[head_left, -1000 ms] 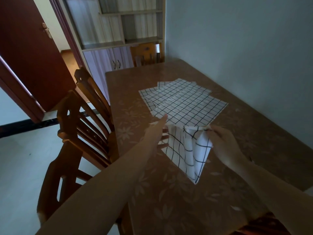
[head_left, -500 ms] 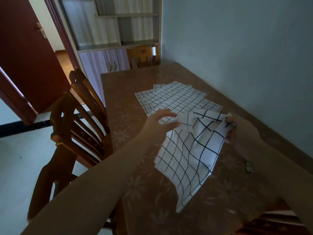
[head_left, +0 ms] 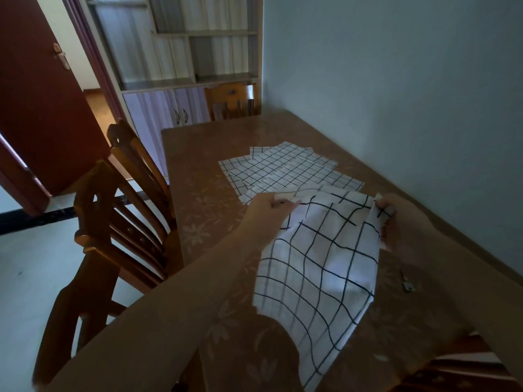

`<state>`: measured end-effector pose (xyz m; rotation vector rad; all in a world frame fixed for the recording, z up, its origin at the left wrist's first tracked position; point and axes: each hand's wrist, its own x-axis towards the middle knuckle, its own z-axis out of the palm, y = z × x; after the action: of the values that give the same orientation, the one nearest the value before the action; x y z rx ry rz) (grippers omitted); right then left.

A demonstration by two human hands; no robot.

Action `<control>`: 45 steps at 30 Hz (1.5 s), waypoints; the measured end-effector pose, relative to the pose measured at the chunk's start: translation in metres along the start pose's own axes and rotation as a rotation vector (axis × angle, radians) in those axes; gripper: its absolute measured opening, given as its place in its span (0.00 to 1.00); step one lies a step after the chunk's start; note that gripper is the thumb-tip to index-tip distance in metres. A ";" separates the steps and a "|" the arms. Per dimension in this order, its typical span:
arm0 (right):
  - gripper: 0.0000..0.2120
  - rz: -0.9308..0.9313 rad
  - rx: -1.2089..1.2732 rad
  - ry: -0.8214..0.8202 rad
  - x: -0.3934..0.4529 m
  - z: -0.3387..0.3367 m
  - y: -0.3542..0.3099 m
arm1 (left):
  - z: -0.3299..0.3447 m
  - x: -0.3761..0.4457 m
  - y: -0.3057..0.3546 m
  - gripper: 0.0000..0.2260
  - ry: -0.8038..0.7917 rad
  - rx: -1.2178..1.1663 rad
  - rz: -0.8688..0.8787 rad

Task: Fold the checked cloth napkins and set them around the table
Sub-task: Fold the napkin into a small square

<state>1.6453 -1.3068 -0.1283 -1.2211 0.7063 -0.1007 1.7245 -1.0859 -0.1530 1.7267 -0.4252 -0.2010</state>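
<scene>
Left hand (head_left: 264, 209) and right hand (head_left: 396, 219) pinch the top corners of a white black-checked napkin (head_left: 319, 267), hanging rumpled over the table (head_left: 203, 165)'s near edge

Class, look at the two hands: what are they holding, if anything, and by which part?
Both hold one checked napkin by its top corners: the left hand pinches the left corner, the right hand the right corner.

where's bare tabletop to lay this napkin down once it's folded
Bare table runs along the left edge between the chairs and the pile of flat napkins, and at the far end past that pile. The middle is crowded with the pile. Near the right hand a small object lies beside the held napkin.
</scene>
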 end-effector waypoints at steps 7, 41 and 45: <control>0.16 -0.181 -0.459 -0.105 0.002 -0.016 0.009 | -0.018 0.008 0.008 0.14 0.046 0.015 -0.129; 0.09 -0.514 -0.157 -0.077 -0.012 -0.001 -0.031 | -0.046 0.008 0.031 0.05 -0.059 -0.325 -0.171; 0.13 -0.473 -0.113 -0.019 -0.013 0.003 -0.042 | -0.051 0.004 0.030 0.10 -0.145 -0.352 -0.183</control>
<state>1.6492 -1.3142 -0.0853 -1.4783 0.3987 -0.4441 1.7415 -1.0459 -0.1131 1.4073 -0.3144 -0.5058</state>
